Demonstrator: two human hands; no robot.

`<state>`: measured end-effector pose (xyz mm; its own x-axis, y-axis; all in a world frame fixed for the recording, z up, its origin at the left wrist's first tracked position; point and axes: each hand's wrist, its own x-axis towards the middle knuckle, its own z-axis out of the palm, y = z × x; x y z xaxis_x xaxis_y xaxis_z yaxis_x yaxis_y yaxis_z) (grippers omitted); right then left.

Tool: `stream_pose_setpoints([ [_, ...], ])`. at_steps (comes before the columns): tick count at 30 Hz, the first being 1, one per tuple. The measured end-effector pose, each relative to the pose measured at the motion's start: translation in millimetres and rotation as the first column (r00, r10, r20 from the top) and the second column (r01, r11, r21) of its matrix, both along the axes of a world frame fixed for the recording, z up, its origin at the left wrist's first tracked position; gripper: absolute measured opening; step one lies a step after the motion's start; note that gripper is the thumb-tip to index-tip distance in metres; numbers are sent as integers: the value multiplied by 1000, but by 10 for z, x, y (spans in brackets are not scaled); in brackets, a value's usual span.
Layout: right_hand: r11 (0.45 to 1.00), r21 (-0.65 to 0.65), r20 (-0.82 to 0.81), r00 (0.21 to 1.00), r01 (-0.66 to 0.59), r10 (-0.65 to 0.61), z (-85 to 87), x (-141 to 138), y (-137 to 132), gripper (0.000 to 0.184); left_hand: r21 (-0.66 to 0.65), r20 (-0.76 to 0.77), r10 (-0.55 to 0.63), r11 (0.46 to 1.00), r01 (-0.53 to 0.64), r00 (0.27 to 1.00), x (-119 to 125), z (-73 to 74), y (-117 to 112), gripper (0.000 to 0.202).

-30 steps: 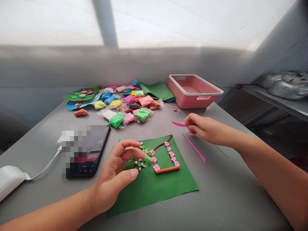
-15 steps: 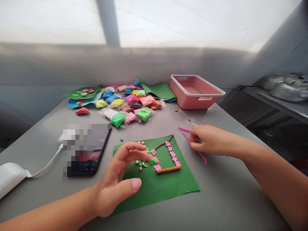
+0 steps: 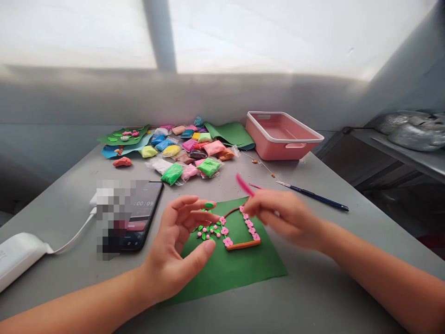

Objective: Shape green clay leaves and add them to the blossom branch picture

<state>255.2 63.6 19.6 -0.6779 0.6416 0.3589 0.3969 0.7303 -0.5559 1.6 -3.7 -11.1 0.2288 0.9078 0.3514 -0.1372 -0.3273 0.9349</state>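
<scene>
The right hand [image 3: 287, 218] pinches a bright pink plastic blade [image 3: 244, 185] near the far edge of a green paper sheet [image 3: 239, 273] on the grey worktop [image 3: 309, 297]; the left hand [image 3: 175, 250], grip spread, bears a green oval clay leaf [image 3: 209, 205] on one finger.

A pink bin [image 3: 274, 150] stands beyond a phone [image 3: 148, 215].

The grey table [image 3: 306, 297] bears a green sheet [image 3: 239, 269], phone [image 3: 145, 211], pink basket [image 3: 274, 146].

Phone [image 3: 148, 211] left of sheet [image 3: 239, 269], packets [image 3: 189, 145] behind, bin [image 3: 274, 149] right of packets, paintbrush [image 3: 316, 196] before bin
</scene>
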Motion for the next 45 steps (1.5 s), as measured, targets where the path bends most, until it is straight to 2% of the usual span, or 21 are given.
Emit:
stream_pose_setpoints([
  [2, 972, -114, -40, 978, -206, 203, 23, -139, -207, 28, 29, 21, 17, 999, -17, 1000, 42, -4, 9, 62],
  [5, 922, -253, -71, 956, -293, 285, 30, -271, -381, 29, 33, 27, 5, 999, -6, 1000, 77, -10, -13, 65],
  [10, 872, -421, -172, 966, -250, 194, 56, -269, -381, 28, -77, 46, 86, 994, -82, 995, 107, 9, -84, 54],
  [13, 813, -517, -254, 955, -269, 154, 44, -256, -399, 25, -148, 77, 102, 985, -90, 992, 117, 47, -94, 52],
  [16, 755, -601, -318, 945, -260, 73, 8, -260, -446, 33, -213, 85, 131, 971, -110, 988, 126, 88, -92, 52],
  [20, 726, -606, -458, 889, -324, 14, 1, -253, -461, 25, -183, 93, 157, 973, -138, 983, 138, 107, -87, 49],
  [22, 687, -625, -527, 849, -372, -20, 4, -260, -447, 20, -164, 102, 156, 977, -138, 982, 144, 98, -79, 48],
  [25, 599, -689, -561, 824, -408, -84, -29, -314, -441, 23, -140, 104, 140, 982, -125, 985, 151, 71, -70, 48],
  [27, 578, -709, -551, 829, -405, -95, -75, -371, -455, 23, -108, 100, 119, 988, -109, 988, 153, 48, -74, 46],
  [28, 605, -696, -539, 838, -386, -85, -99, -397, -464, 21, -89, 98, 106, 991, -98, 989, 153, 36, -78, 46],
  [30, 722, -610, -515, 856, -326, -48, -138, -434, -479, 17, -63, 95, 78, 995, -72, 992, 149, 19, -89, 47],
  [31, 782, -544, -521, 853, -304, -31, -148, -441, -482, 17, -62, 94, 68, 996, -63, 993, 144, 14, -94, 48],
  [33, 852, -446, -571, 820, -274, -35, -148, -432, -477, 21, -91, 95, 69, 994, -61, 993, 126, 14, -102, 49],
  [37, 910, -373, -679, 722, -182, -134, -78, -371, -439, 16, -195, 101, -3, 981, 23, 995, 44, 27, -113, 43],
  [41, 942, -324, -695, 697, -87, -174, -18, -339, -443, 12, -211, 65, -160, 963, 170, 985, -62, 10, -110, 54],
  [45, 948, -303, -699, 700, -99, -150, -34, -338, -479, 23, -186, 47, -250, 949, 255, 967, -117, -9, -95, 55],
])
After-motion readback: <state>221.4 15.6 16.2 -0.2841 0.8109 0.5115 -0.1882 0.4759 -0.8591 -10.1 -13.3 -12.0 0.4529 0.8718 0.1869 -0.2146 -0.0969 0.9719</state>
